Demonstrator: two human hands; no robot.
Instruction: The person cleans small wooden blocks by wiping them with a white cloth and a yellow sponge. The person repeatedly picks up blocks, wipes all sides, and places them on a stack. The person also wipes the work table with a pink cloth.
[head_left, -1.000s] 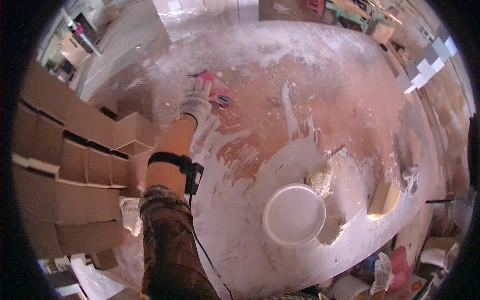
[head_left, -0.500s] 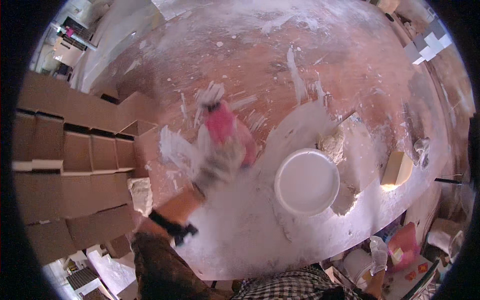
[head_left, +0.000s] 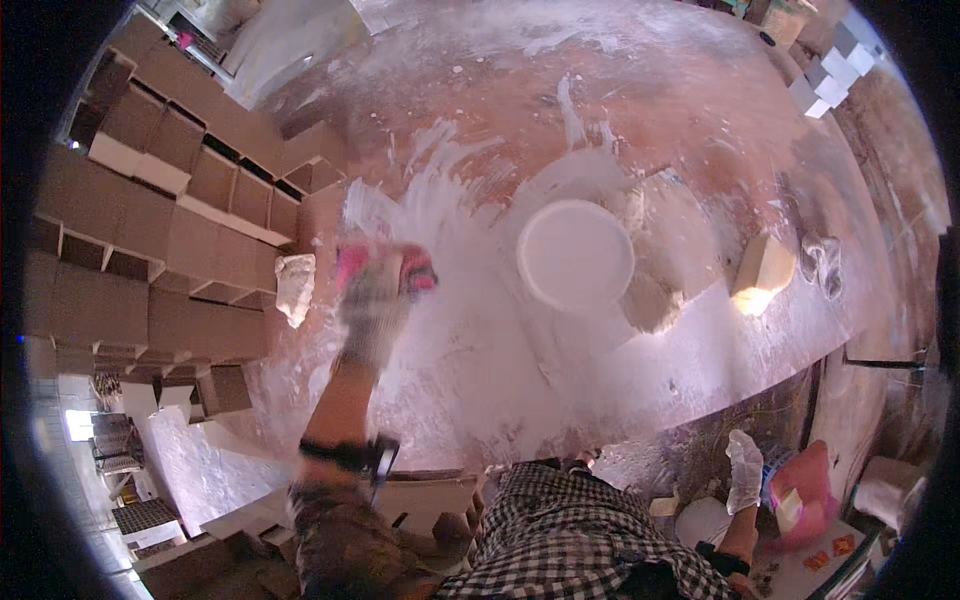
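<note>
My left hand [head_left: 370,300], in a whitish work glove, is closed around a blurred pink and red piece [head_left: 415,270]; its kind is unclear. It is over the left part of the reddish table [head_left: 700,130], which is smeared with white paste [head_left: 440,180]. My right hand [head_left: 743,468] hangs at the lower right, beyond the table's near edge, in a clear plastic glove. It is next to a pink plastic bag [head_left: 805,480], and its fingers cannot be made out. A round white tub [head_left: 575,255] stands on the table right of my left hand.
Stacked brown cardboard boxes [head_left: 185,240] line the left side, with a pale lump [head_left: 295,288] beside them. Right of the tub are a beige lumpy mass [head_left: 655,300], a yellowish block [head_left: 765,270] and crumpled clear plastic [head_left: 822,265]. White boxes [head_left: 840,65] stand at the far right.
My left hand has moved left with the pink and red piece and turned. More white streaks show on the table. The whole view has shifted, showing more of the near side.
</note>
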